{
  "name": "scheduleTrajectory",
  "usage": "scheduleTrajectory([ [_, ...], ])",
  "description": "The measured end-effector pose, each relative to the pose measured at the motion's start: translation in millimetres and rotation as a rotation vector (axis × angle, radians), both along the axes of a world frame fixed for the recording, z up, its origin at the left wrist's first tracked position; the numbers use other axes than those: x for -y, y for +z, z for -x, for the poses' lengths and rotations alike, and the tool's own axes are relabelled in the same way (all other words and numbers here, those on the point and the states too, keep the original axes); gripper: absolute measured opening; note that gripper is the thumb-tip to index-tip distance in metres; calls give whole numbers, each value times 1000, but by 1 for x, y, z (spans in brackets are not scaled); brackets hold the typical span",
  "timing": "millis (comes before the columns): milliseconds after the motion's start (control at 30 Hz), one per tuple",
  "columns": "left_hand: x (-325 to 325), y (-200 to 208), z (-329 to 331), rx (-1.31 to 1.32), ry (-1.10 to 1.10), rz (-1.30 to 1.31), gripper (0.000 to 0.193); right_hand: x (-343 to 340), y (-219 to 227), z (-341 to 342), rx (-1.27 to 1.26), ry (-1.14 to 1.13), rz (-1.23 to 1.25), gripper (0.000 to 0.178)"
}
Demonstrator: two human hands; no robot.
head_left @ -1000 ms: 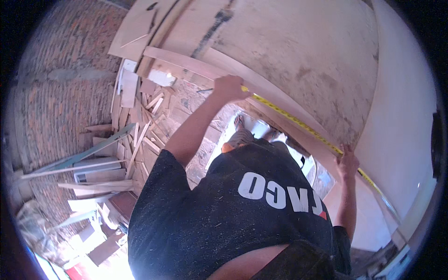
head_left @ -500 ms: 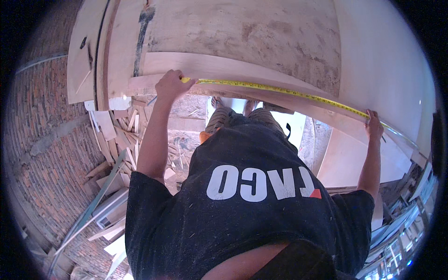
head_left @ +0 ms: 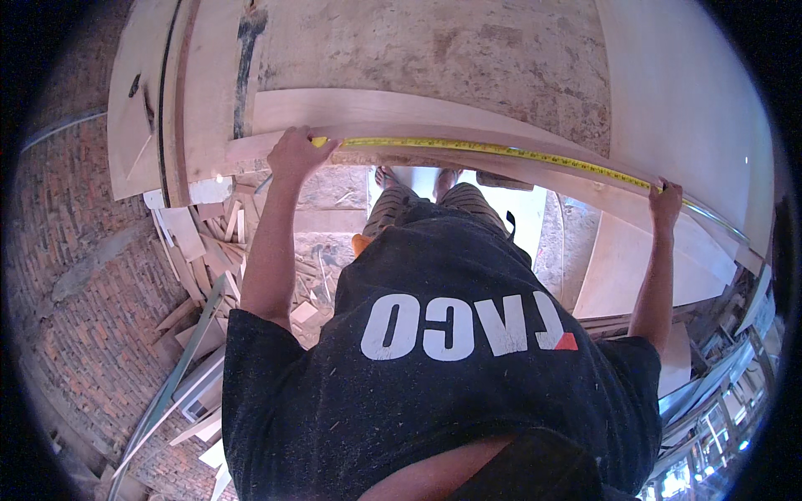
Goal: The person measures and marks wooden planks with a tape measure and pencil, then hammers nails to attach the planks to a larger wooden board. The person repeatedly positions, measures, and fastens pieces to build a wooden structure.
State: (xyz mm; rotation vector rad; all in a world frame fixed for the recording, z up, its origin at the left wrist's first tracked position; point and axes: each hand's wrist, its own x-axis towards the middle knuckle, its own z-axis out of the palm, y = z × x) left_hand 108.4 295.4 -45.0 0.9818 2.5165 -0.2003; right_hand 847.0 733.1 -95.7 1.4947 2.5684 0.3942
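Observation:
A yellow tape measure (head_left: 501,150) stretches across a long, narrow wooden board (head_left: 401,125) on the near side of the worktop. My left hand (head_left: 296,154) is closed on the tape's left part, where a bit of yellow shows by the thumb. A thin, pencil-like stick pokes out below that hand. At the right, my right hand (head_left: 666,204) pinches the tape at the board's near edge, fingers pressed together. Past it a shiny strip (head_left: 714,219) runs on toward the far right. What exactly lies inside each palm is hidden.
Stained plywood (head_left: 434,50) covers the worktop beyond the board, with a pale sheet (head_left: 685,92) at its right. Wood offcuts (head_left: 213,238) are heaped on the floor at left, beside a brick surface (head_left: 92,217). My feet (head_left: 447,179) stand under the near edge. Another panel (head_left: 643,267) leans below right.
The view has shifted slightly, so the worktop sits a little further left. My right hand appears slightly higher. Both hands keep hold of the stretched tape measure.

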Motion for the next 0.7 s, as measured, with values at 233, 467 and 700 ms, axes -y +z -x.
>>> scheduleTrajectory([
  [233,6,4,10,-2,11,29,74,96,77,205,-1397,-660,849,54],
  [467,25,3,35,-89,11,-32,73,117,107,269,-1278,-609,927,74],
  [700,42,3,63,-58,59,-9,74,189,116,379,-1422,-561,1108,61],
])
